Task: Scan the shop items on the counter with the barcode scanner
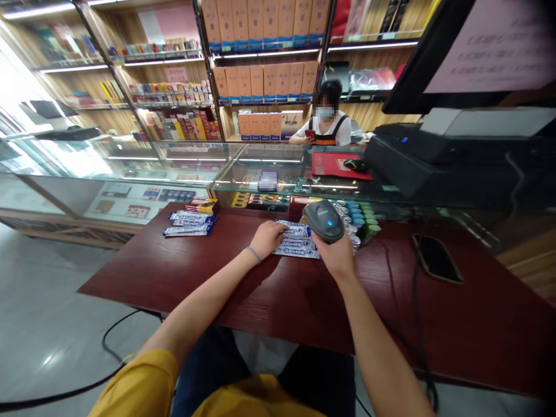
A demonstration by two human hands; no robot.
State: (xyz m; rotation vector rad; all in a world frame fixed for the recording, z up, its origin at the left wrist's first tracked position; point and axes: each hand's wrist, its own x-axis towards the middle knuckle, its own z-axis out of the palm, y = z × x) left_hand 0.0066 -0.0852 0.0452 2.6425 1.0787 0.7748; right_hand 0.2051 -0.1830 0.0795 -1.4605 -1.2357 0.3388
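My right hand (336, 255) is wrapped around the handle of a dark grey barcode scanner (324, 221), its blue light lit on top. Under and left of the scanner lie several slim blue-and-white packets (297, 248), side by side on the dark red table (208, 272). My left hand (267, 236) rests at their left end, fingers closed on a packet's edge; the fingertips are partly hidden. Further left is another pile of the same packets (190, 223), with red-and-yellow packs (202, 205) behind it.
Behind the scanner stand small green-capped containers (369, 219) and blue ones (356, 215). A phone (437, 258) lies on the right beside a black cable. A glass display counter (256, 156) borders the table's far side. A masked person (326, 124) holds a phone beyond it. A monitor (478, 52) overhangs the right.
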